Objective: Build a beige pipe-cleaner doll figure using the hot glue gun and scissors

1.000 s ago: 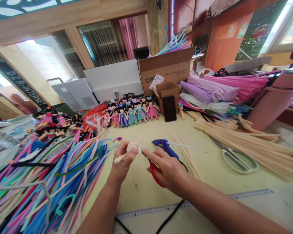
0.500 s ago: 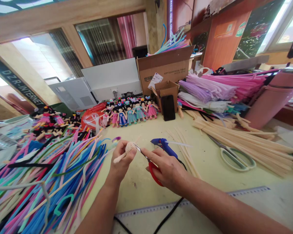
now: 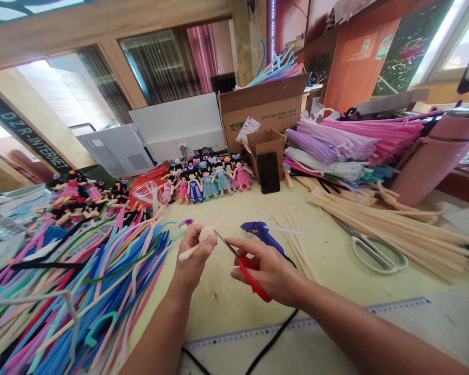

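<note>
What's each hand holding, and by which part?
Left hand pinches the cream pipe-cleaner coil by its ball; right hand holds the red scissors by their handles.

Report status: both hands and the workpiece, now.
Left hand pinching cream pipe-cleaner ball. Right hand gripping red-handled scissors, tips at the ball. Blue glue gun lying just behind, apart.

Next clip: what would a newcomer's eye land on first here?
At the centre, the left hand pinches a beige pipe-cleaner ball, while the right hand holds red-handled scissors with the blade tips at the ball. A sprawling heap of coloured pipe cleaners fills the left of the view. A row of small dolls stands at the back.
</note>
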`<state>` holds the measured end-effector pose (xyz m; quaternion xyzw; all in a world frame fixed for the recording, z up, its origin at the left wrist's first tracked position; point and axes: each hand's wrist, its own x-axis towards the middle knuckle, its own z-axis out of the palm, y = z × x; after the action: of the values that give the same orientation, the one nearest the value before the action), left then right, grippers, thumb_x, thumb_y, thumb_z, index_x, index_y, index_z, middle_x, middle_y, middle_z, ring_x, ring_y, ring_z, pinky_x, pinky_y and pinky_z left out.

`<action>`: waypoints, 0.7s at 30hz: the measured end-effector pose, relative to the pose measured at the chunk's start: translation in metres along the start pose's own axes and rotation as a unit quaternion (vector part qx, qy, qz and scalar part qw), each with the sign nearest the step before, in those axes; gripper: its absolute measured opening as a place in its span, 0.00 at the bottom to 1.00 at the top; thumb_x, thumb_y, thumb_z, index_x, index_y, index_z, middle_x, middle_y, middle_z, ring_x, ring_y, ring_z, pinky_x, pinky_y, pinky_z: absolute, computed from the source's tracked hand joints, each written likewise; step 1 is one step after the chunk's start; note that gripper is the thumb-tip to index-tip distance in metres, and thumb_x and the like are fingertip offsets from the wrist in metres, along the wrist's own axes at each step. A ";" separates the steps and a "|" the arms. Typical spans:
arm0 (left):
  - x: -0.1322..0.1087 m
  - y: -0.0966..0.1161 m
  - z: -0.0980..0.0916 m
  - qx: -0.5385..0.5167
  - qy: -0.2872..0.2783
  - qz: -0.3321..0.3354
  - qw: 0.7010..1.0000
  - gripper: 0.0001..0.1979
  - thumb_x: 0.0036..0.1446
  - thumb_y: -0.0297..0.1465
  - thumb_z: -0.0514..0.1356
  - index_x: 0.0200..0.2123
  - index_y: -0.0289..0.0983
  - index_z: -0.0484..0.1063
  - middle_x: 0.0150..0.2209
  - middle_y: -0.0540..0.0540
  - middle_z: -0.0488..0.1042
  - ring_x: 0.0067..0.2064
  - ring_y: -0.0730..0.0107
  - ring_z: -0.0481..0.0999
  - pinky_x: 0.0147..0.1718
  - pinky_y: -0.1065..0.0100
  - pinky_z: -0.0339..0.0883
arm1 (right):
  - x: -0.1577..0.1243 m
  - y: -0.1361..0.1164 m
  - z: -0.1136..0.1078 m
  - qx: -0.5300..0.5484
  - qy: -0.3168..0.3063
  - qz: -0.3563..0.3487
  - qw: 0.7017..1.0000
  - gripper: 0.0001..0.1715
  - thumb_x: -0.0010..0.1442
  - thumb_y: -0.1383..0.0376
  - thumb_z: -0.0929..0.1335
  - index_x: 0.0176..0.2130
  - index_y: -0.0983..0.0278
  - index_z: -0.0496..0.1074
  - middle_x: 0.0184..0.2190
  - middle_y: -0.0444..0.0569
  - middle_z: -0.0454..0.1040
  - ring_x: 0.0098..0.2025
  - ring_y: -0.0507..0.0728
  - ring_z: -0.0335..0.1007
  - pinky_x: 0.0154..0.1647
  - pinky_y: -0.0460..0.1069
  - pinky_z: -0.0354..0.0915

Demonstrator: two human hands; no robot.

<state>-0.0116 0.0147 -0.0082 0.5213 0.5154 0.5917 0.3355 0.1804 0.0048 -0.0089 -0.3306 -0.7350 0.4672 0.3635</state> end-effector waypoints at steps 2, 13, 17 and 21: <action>0.001 0.000 0.000 -0.008 0.006 -0.001 1.000 0.15 0.43 0.40 0.66 0.27 0.38 0.67 0.22 0.54 0.67 0.26 0.74 0.63 0.26 0.71 0.58 | 0.001 -0.003 -0.001 0.105 -0.033 0.058 0.992 0.33 0.55 0.62 0.72 0.60 0.59 0.68 0.34 0.43 0.69 0.25 0.48 0.65 0.24 0.45 0.67; 0.001 0.002 0.003 0.019 -0.002 -0.023 1.000 0.17 0.44 0.43 0.67 0.28 0.38 0.66 0.22 0.55 0.66 0.25 0.74 0.61 0.24 0.71 0.55 | -0.003 0.008 -0.003 -0.270 0.059 -0.151 0.949 0.36 0.60 0.69 0.68 0.66 0.54 0.62 0.41 0.51 0.74 0.41 0.58 0.73 0.41 0.53 0.73; -0.001 0.004 0.003 0.015 -0.021 -0.025 0.999 0.17 0.44 0.42 0.66 0.28 0.38 0.66 0.22 0.54 0.66 0.25 0.75 0.61 0.24 0.71 0.54 | -0.002 0.008 -0.002 -0.313 0.044 -0.138 0.939 0.39 0.61 0.70 0.68 0.67 0.52 0.59 0.43 0.52 0.74 0.41 0.59 0.74 0.39 0.54 0.74; -0.001 0.003 0.000 0.012 -0.034 -0.021 0.999 0.16 0.44 0.41 0.66 0.30 0.38 0.67 0.23 0.54 0.66 0.26 0.74 0.61 0.25 0.71 0.55 | -0.002 0.007 -0.004 -0.326 0.039 -0.133 0.935 0.38 0.61 0.70 0.68 0.66 0.52 0.60 0.43 0.52 0.74 0.42 0.59 0.74 0.41 0.54 0.74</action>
<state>-0.0107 0.0131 -0.0057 0.5347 0.5215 0.5599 0.3587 0.1856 0.0074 -0.0147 -0.3480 -0.8693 0.1362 0.3236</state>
